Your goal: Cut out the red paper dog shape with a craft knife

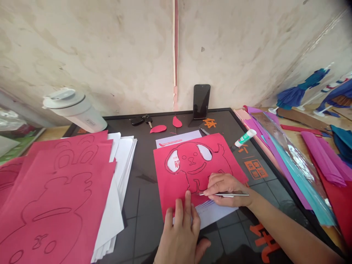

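A red paper sheet [176, 187] lies on a dark grey cutting mat [145, 198], with a dog-like figure outlined on it and both ear shapes cut through. My right hand [227, 186] grips a slim metal craft knife [228, 194], its tip at the figure's lower outline. My left hand [180, 233] presses spread fingers on the sheet's lower edge. White paper [211, 214] shows under that sheet. The blade's contact with the paper is too small to see clearly.
Left of the mat lies a stack of red outlined sheets [49, 194] over white paper [122, 161]. A glue bottle [245, 138], upright phone [201, 101], keys [141, 120], and red petal cutouts [177, 121] sit nearby. Coloured paper [291, 172] lies right; a tumbler [75, 110] stands back left.
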Motion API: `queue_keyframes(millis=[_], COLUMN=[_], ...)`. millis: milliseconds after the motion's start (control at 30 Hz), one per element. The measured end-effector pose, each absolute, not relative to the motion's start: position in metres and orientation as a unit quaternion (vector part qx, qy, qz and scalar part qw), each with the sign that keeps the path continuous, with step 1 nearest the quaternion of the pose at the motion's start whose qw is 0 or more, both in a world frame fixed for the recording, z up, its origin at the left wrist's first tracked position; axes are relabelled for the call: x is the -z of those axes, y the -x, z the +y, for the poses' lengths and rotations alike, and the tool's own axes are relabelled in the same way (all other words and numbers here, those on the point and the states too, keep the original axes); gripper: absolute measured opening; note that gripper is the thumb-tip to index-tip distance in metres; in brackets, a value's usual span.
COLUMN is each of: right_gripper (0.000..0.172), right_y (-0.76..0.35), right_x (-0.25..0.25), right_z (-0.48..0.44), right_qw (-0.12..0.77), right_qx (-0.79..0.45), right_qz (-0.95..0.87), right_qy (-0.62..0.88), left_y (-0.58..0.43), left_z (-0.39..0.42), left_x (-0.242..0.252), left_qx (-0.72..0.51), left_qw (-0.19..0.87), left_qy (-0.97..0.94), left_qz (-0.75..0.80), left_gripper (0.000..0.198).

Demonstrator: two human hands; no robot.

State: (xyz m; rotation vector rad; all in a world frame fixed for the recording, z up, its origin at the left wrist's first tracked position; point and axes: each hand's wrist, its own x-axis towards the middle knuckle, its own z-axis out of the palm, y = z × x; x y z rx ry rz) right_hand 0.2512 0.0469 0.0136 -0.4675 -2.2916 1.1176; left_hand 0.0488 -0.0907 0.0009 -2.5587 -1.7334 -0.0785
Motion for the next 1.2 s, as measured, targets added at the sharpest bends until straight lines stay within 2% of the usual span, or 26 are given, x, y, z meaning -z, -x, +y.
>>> queue_keyframes(millis=[333, 833, 1000, 1133, 1200], right_gripper=[0.025, 0.014, 0.008, 0.022, 0.027], right_y=[-0.256, -0.248, -0.252, -0.255, -0.255], right_x=[-0.004, -0.009, -0.003, -0.005, -0.009], right_z=[0.047, 0.047, 0.051, 0.053, 0.048], right_qw=[0.283, 0.321, 0.321, 0.355, 0.372], right_qx=[-0.428, -0.389, -0.419, -0.52, -0.518], right_qz=[-0.839, -0.845, -0.826, -0.716, -0.671], right_qy=[0.181, 0.178, 0.199, 0.302, 0.377], left_y=[-0.048, -0.047, -0.049, -0.05, -0.049], left_z=[-0.09, -0.086, -0.084, -0.085, -0.087], left_x=[-0.004, -0.007, -0.011, -0.015, -0.015], left_qx=[0.032, 0.043, 0.032, 0.012, 0.01], left_qw=[0.028, 0.048, 0.049, 0.061, 0.065], left_qy=[0.828, 0.842, 0.841, 0.843, 0.847], left_qz=[-0.559, -0.535, -0.538, -0.534, -0.528], left_gripper=[0.068, 0.068, 0.065, 0.067, 0.066])
